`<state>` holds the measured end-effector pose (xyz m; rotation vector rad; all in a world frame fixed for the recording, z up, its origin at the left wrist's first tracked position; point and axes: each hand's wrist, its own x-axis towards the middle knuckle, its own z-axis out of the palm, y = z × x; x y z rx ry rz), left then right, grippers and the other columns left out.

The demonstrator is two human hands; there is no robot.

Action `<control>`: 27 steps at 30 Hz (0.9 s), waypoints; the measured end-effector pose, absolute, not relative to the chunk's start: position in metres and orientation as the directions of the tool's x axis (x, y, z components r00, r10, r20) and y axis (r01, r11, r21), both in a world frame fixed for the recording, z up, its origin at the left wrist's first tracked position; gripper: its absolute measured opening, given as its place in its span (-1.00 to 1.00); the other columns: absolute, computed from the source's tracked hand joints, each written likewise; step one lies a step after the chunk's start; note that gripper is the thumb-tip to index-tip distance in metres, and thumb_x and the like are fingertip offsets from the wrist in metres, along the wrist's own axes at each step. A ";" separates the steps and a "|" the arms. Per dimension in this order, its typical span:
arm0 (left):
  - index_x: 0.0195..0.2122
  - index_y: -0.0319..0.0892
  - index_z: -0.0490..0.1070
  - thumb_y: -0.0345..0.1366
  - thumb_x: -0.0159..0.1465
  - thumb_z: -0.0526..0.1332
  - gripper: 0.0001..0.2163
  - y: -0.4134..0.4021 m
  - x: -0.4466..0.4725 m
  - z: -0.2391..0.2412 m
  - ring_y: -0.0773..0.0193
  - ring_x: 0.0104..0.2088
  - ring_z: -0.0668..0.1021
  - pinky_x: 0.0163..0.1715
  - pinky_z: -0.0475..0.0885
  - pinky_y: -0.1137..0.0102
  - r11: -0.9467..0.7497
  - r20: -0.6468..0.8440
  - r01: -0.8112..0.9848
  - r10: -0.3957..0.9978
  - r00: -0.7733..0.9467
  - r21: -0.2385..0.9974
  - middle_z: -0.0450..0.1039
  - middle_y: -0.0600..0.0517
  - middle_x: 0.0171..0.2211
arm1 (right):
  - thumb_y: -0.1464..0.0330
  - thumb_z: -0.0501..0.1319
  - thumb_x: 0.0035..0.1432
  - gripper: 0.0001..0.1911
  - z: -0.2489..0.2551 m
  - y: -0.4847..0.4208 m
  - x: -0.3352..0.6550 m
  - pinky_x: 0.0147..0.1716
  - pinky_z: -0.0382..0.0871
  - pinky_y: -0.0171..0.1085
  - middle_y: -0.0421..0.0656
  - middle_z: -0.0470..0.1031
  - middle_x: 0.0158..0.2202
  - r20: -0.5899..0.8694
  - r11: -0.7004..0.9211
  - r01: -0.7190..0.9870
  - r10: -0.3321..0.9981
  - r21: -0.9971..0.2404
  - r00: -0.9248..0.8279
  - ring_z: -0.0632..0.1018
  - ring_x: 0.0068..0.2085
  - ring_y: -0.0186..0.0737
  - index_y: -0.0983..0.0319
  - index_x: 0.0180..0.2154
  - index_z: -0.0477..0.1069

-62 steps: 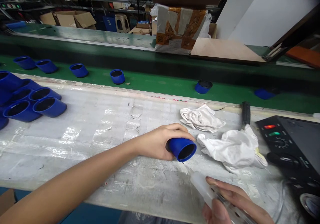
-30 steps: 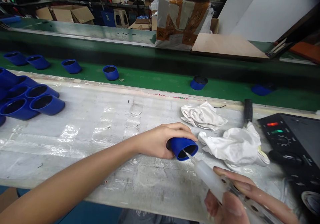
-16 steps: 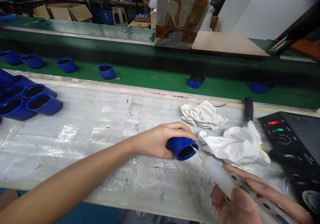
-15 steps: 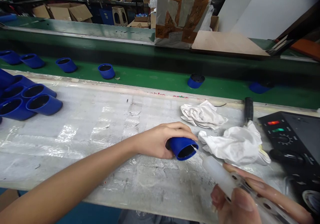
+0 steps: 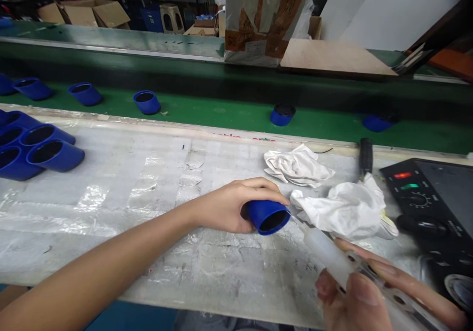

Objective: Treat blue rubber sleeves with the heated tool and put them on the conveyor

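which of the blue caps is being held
The blue cap lying on its side in the left hand; every other one sits untouched on the bench or belt.

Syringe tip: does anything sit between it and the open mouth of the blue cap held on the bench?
Nothing visible does. The syringe in the right hand points straight at the blue cap in the left hand; the crumpled cloth lies just beside.

We see both of our hands bare, with no gloves, rings or watch. Our left hand [image 5: 232, 205] leads back along a long forearm bare as far as the near left edge, with no sleeve showing. Our right hand [image 5: 373, 291] shows short, unpainted fingernails.
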<state>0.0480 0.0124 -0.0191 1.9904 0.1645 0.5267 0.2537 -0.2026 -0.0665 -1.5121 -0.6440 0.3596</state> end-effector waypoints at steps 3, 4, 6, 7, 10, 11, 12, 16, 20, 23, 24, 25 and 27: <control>0.26 -0.05 0.54 -0.52 0.23 0.35 -0.44 0.012 0.048 -0.018 0.00 0.29 0.58 0.29 0.52 0.17 -0.471 0.288 -0.102 0.343 0.894 0.876 0.52 -0.14 0.27 | 0.13 0.51 0.24 -0.71 -0.046 -0.197 0.236 -0.65 0.47 -0.30 -0.01 0.65 -0.07 0.279 0.069 0.293 0.565 -0.954 0.777 0.70 -0.25 -0.02 0.15 -0.19 0.55; 0.26 -0.05 0.54 -0.52 0.23 0.35 -0.45 0.012 0.048 -0.018 0.00 0.29 0.58 0.29 0.52 0.17 -0.470 0.289 -0.102 0.344 0.893 0.876 0.52 -0.14 0.27 | 0.13 0.52 0.23 -0.70 -0.042 -0.197 0.233 -0.64 0.49 -0.29 -0.01 0.65 -0.09 0.275 0.056 0.296 0.569 -0.953 0.775 0.71 -0.23 0.00 0.15 -0.18 0.56; 0.26 -0.05 0.53 -0.52 0.23 0.36 -0.45 0.011 0.048 -0.018 0.00 0.29 0.58 0.28 0.53 0.18 -0.470 0.290 -0.103 0.344 0.893 0.876 0.52 -0.14 0.28 | 0.12 0.53 0.21 -0.69 -0.042 -0.198 0.234 -0.62 0.52 -0.27 -0.01 0.65 -0.09 0.235 0.027 0.269 0.574 -0.963 0.785 0.71 -0.24 -0.01 0.16 -0.19 0.56; 0.26 -0.05 0.53 -0.53 0.23 0.36 -0.44 0.011 0.048 -0.018 0.00 0.29 0.58 0.28 0.53 0.18 -0.471 0.291 -0.104 0.343 0.893 0.876 0.52 -0.14 0.27 | 0.11 0.53 0.21 -0.68 -0.046 -0.200 0.238 -0.62 0.52 -0.27 0.00 0.65 -0.07 0.197 0.009 0.236 0.578 -0.972 0.792 0.70 -0.26 -0.03 0.16 -0.21 0.55; 0.24 -0.06 0.54 -0.55 0.21 0.36 -0.44 0.012 0.048 -0.017 0.01 0.27 0.59 0.27 0.53 0.20 -0.469 0.283 -0.095 0.348 0.894 0.878 0.53 -0.14 0.26 | 0.07 0.54 0.17 -0.63 -0.064 -0.208 0.253 -0.67 0.47 -0.27 0.01 0.66 -0.06 0.105 -0.029 0.147 0.567 -0.989 0.817 0.68 -0.34 -0.06 0.14 -0.20 0.52; 0.23 -0.06 0.55 -0.56 0.20 0.36 -0.44 0.012 0.048 -0.017 0.02 0.26 0.60 0.26 0.53 0.20 -0.467 0.276 -0.088 0.351 0.895 0.880 0.53 -0.13 0.25 | 0.07 0.54 0.15 -0.61 -0.070 -0.210 0.256 -0.68 0.45 -0.28 0.00 0.66 -0.07 0.082 -0.029 0.119 0.563 -0.992 0.823 0.67 -0.36 -0.07 0.13 -0.16 0.51; 0.22 -0.06 0.55 -0.57 0.19 0.36 -0.44 0.012 0.048 -0.016 0.02 0.25 0.60 0.26 0.53 0.20 -0.465 0.269 -0.082 0.354 0.896 0.882 0.53 -0.13 0.25 | 0.08 0.56 0.13 -0.57 -0.074 -0.211 0.259 -0.68 0.46 -0.27 -0.03 0.65 -0.11 0.062 -0.027 0.093 0.563 -0.995 0.825 0.66 -0.37 -0.07 0.11 -0.11 0.50; 0.22 -0.06 0.55 -0.57 0.20 0.35 -0.45 0.012 0.048 -0.015 0.02 0.25 0.60 0.27 0.53 0.20 -0.467 0.270 -0.082 0.352 0.896 0.881 0.53 -0.13 0.25 | 0.01 0.54 0.12 -0.50 -0.082 -0.215 0.263 -0.76 0.37 -0.28 -0.19 0.51 -0.42 0.007 -0.009 0.016 0.624 -1.000 0.781 0.47 -0.60 -0.21 0.10 -0.06 0.48; 0.23 -0.04 0.56 -0.53 0.23 0.37 -0.47 0.012 0.049 -0.014 -0.01 0.26 0.59 0.27 0.53 0.17 -0.455 0.252 -0.065 0.364 0.897 0.888 0.53 -0.13 0.25 | -0.03 0.44 0.26 -0.60 -0.090 -0.222 0.269 -0.76 0.39 -0.26 -0.18 0.47 -0.55 -0.031 -0.046 0.002 0.703 -0.999 0.710 0.47 -0.64 -0.16 0.11 -0.11 0.52; 0.23 -0.04 0.56 -0.51 0.24 0.37 -0.48 0.011 0.049 -0.014 -0.01 0.26 0.59 0.27 0.53 0.16 -0.449 0.246 -0.061 0.367 0.897 0.892 0.53 -0.13 0.25 | -0.03 0.39 0.31 -0.63 -0.091 -0.226 0.268 -0.75 0.39 -0.28 -0.19 0.47 -0.54 0.003 -0.056 0.061 0.718 -0.997 0.697 0.49 -0.63 -0.17 0.11 -0.10 0.51; 0.23 -0.04 0.56 -0.50 0.24 0.37 -0.48 0.011 0.049 -0.014 -0.01 0.26 0.59 0.27 0.53 0.16 -0.451 0.247 -0.062 0.365 0.898 0.891 0.53 -0.13 0.25 | -0.04 0.36 0.34 -0.63 -0.090 -0.227 0.266 -0.74 0.38 -0.29 -0.21 0.44 -0.54 0.016 -0.064 0.090 0.719 -0.994 0.695 0.47 -0.64 -0.19 0.12 -0.11 0.51; 0.23 -0.05 0.56 -0.51 0.25 0.37 -0.48 0.011 0.049 -0.013 -0.01 0.26 0.59 0.26 0.53 0.17 -0.453 0.251 -0.066 0.362 0.898 0.889 0.53 -0.14 0.25 | -0.05 0.33 0.36 -0.62 -0.087 -0.228 0.262 -0.74 0.37 -0.29 -0.22 0.41 -0.55 0.027 -0.077 0.119 0.722 -0.990 0.692 0.46 -0.64 -0.21 0.12 -0.14 0.51; 0.24 -0.07 0.55 -0.52 0.25 0.36 -0.48 0.011 0.049 -0.013 0.00 0.26 0.59 0.26 0.53 0.18 -0.459 0.262 -0.077 0.354 0.898 0.885 0.53 -0.15 0.25 | -0.04 0.32 0.39 -0.63 -0.080 -0.228 0.252 -0.71 0.37 -0.27 -0.25 0.37 -0.55 0.057 -0.105 0.193 0.726 -0.976 0.685 0.44 -0.64 -0.23 0.12 -0.20 0.48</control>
